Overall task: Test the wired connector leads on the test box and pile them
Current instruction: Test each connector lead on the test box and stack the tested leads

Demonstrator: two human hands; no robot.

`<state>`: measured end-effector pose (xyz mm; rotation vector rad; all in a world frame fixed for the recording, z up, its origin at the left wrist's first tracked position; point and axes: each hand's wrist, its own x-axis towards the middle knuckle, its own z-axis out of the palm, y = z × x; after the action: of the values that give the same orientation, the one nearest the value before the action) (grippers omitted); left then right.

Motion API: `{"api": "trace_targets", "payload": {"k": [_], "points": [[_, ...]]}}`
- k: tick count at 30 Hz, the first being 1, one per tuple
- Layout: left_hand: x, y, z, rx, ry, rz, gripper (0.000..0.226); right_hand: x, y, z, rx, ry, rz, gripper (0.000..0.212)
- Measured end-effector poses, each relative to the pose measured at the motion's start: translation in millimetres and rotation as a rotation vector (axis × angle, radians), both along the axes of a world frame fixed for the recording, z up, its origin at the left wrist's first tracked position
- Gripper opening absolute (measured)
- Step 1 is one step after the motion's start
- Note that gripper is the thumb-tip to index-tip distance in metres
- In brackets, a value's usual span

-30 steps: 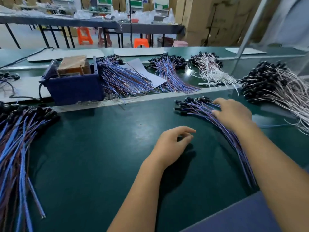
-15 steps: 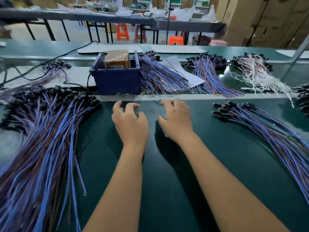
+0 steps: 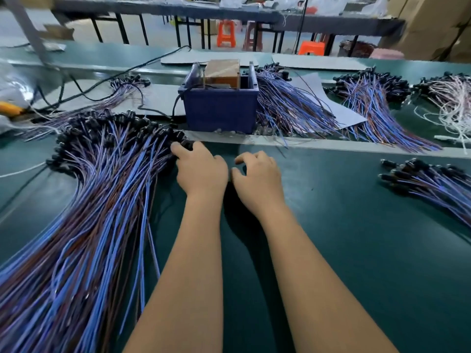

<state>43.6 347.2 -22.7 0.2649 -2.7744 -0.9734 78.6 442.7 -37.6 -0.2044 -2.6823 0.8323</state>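
Note:
A big pile of blue and brown wired leads (image 3: 96, 200) with black connectors fans across the left of the green mat. My left hand (image 3: 201, 171) is at the pile's right edge, its bent fingertips touching the black connectors there; I see no lead lifted. Just to its right, my right hand (image 3: 257, 182) hovers low over the mat with loosely curled fingers and holds nothing. The blue test box (image 3: 220, 110), with a brown block in it, stands right behind both hands. A smaller pile of the same leads (image 3: 428, 182) lies at the right.
Behind the box and the pale strip (image 3: 331, 143) lie more lead piles (image 3: 293, 110) on white paper, another blue pile (image 3: 377, 103) and a white-wired pile (image 3: 453, 103). Black cables (image 3: 102, 82) run left from the box. Tables, orange stools and cartons stand beyond.
Both hands left the small right pile and crossed to the middle in front of the box. The left hand has since reached onto the big left pile's edge. The view swung left.

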Motion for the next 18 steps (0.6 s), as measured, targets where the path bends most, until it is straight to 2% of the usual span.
{"api": "trace_targets", "payload": {"k": [7, 9, 11, 14, 16, 18], "points": [[-2, 7, -4, -0.111, -0.006, 0.013, 0.031, -2, 0, -1, -0.024, 0.021, -0.008, 0.024], [-1, 9, -6, -0.103, 0.03, 0.02, 0.029, -2, 2, 0, -0.098, 0.048, -0.014, 0.023], [3, 12, -6, -0.007, 0.103, 0.052, 0.025, -1, 2, 3, -0.236, 0.101, -0.017, 0.022], [8, 15, -5, 0.295, 0.243, 0.078, 0.019, 1, -1, 9, -0.46, 0.148, -0.008, 0.018], [13, 19, 0, 0.653, 0.37, 0.008, 0.018, 4, -1, 13, -0.742, 0.134, 0.059, 0.019], [18, 22, 11, 1.109, 0.415, -0.119, 0.021, 3, -1, 17, -1.072, 0.072, 0.16, 0.031]]}}
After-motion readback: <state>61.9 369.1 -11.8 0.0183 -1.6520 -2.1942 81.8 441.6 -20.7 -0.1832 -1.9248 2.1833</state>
